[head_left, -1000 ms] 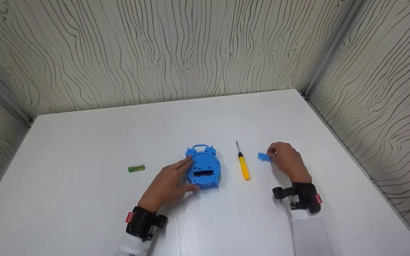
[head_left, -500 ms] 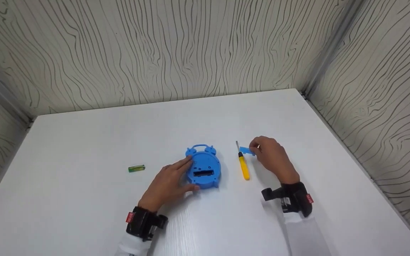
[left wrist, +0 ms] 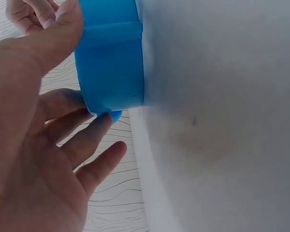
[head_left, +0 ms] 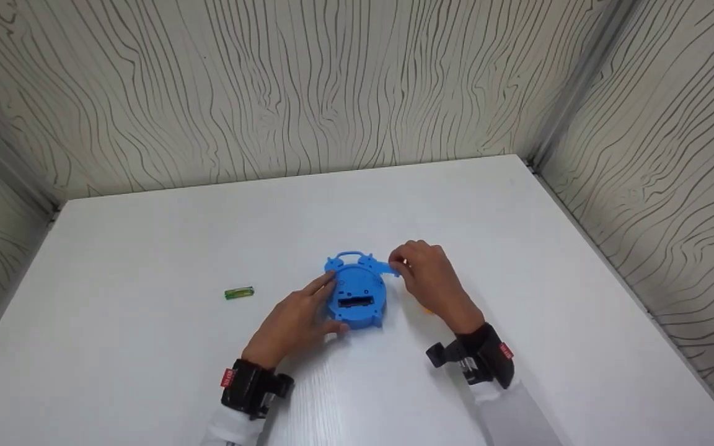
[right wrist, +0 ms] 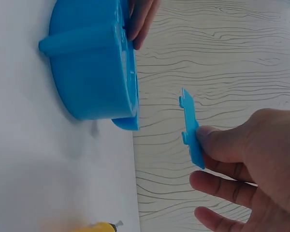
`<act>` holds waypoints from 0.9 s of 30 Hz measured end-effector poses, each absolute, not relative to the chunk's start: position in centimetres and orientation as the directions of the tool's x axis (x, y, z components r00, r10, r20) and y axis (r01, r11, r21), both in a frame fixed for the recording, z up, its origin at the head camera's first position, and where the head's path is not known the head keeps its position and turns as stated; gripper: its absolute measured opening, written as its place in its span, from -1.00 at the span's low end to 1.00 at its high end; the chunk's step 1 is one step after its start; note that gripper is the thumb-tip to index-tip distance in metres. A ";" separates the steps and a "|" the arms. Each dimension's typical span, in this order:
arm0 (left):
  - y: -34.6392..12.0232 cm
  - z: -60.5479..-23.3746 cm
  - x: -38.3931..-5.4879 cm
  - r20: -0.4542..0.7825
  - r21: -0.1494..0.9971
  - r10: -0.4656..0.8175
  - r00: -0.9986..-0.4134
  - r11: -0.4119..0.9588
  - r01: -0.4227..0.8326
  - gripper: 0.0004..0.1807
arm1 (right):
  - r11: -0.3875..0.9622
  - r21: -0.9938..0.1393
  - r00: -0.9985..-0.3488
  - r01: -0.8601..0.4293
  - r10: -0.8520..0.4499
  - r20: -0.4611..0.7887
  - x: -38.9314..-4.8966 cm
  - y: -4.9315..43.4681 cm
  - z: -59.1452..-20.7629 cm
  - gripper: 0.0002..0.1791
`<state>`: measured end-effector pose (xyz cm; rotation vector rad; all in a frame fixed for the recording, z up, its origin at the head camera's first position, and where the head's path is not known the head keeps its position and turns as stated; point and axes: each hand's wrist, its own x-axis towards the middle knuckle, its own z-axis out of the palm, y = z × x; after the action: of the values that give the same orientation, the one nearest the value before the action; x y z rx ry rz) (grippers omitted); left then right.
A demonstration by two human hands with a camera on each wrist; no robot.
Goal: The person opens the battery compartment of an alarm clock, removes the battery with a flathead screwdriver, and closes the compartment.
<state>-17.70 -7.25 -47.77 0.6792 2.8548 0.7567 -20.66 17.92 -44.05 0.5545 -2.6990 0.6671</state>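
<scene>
A blue alarm clock (head_left: pixel 357 282) lies face down on the white table, its dark battery slot uncovered. My left hand (head_left: pixel 295 322) holds the clock at its left side, thumb by the lower edge and fingers along the upper left. Between thumb and fingers, my right hand (head_left: pixel 431 275) pinches a thin blue battery cover (right wrist: pixel 190 128) with small tabs on one edge. In the right wrist view the cover is raised, apart from the clock body (right wrist: pixel 89 72). Under the right hand, a yellow screwdriver (right wrist: pixel 97 227) is mostly hidden in the head view.
A small green battery (head_left: pixel 239 292) lies left of the clock; whether it is one or a pair I cannot tell. Wood-grain panels (head_left: pixel 270 93) stand behind the white table (head_left: pixel 146 248) and at both sides.
My right hand has moved left with the battery cover, passing over the screwdriver to the clock's upper right. The left hand stays on the clock.
</scene>
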 end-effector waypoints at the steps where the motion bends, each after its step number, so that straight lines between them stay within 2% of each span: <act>1: -7.2 -47.8 -17.7 0.008 0.493 0.450 -0.893 0.775 0.395 -0.06 | 0.812 -0.378 -0.873 -0.445 -0.300 0.385 -20.6 17.7 -44.1 -0.94; 8: -7.3 -47.7 -17.7 0.002 0.499 0.447 -0.895 0.775 0.388 -0.05 | 0.777 -0.392 -0.850 -0.492 -0.332 0.409 -20.4 16.4 -44.8 -0.93; 15: -7.4 -47.9 -17.8 0.012 0.487 0.457 -0.890 0.774 0.404 -0.04 | 0.734 -0.341 -0.786 -0.588 -0.418 0.455 -20.1 15.2 -45.9 -0.91; 27: -7.1 -47.8 -17.6 0.006 0.500 0.475 -0.880 0.761 0.414 -0.06 | 0.754 -0.307 -0.803 -0.581 -0.468 0.370 -19.7 14.3 -46.4 -0.90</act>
<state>-17.60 -7.10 -47.79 0.7189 2.8331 0.7609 -19.69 14.28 -46.38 0.8191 -2.6828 0.5995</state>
